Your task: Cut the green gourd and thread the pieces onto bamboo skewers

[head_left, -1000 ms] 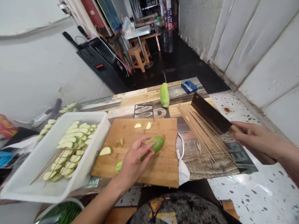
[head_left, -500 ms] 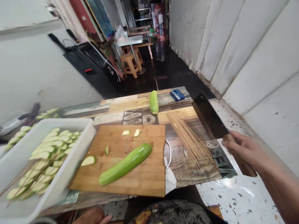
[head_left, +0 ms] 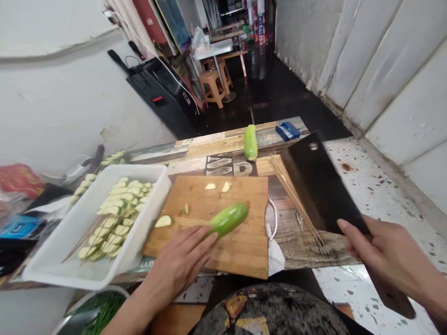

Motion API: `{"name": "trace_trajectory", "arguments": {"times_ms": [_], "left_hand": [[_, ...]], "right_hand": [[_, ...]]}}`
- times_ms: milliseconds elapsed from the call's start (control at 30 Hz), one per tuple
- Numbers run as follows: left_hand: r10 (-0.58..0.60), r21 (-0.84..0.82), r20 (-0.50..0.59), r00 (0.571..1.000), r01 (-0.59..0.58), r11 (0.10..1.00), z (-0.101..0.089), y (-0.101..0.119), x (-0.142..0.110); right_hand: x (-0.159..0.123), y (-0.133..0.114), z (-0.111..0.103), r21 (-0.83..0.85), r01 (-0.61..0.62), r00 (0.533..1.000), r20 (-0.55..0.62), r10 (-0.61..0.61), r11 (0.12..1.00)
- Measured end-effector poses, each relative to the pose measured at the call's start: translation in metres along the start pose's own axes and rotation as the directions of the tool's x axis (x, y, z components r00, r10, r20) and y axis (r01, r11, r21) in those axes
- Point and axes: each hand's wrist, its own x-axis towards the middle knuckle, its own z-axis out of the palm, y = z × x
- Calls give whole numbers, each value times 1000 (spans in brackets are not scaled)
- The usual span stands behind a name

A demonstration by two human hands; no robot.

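Presently: one green squash (head_left: 229,219), long axis slanting toward bench (head_left: 204,145)'s right edge; left hand (head_left: 183,253) nearer, across its near end, grip unclear; right hand (head_left: 386,253) clamped on cleaver (head_left: 322,185).

Left hand (head_left: 185,253) covers the near-left end of the zucchini (head_left: 231,219) on the cutting board (head_left: 237,258). Right hand (head_left: 387,251) grips the cleaver (head_left: 322,182), blade partly obscuring the skewers (head_left: 291,191). White tray (head_left: 59,269): left of board.
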Motion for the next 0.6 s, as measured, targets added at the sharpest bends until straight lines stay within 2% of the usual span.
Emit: {"name": "trace_trajectory", "arguments": {"times_ms": [67, 133, 200, 300, 433, 500, 600], "left_hand": [[110, -18, 94, 989, -109, 994, 7, -15, 31], [128, -63, 150, 980, -120, 991, 18, -21, 53], [115, -81, 179, 977, -102, 991, 28, -20, 65], [68, -25, 151, 986, -65, 998, 36, -9, 74], [76, -7, 147, 986, -76, 997, 33, 3, 88], [113, 10, 118, 986, -115, 993, 33, 5, 94], [258, 38, -23, 966, -257, 966, 42, 1, 95]], "right_hand": [[1, -9, 4, -136, 132, 991, 44, -127, 982], [1, -17, 8, -211, 233, 971, 106, -215, 949], [1, -27, 13, -258, 299, 952, 142, -270, 919], [4, -43, 21, -326, 347, 938, 134, -320, 879], [13, -58, 29, -428, 400, 915, 135, -380, 810], [16, -64, 30, -492, 411, 908, 148, -391, 767], [15, -72, 27, -522, 406, 910, 156, -385, 750]]}}
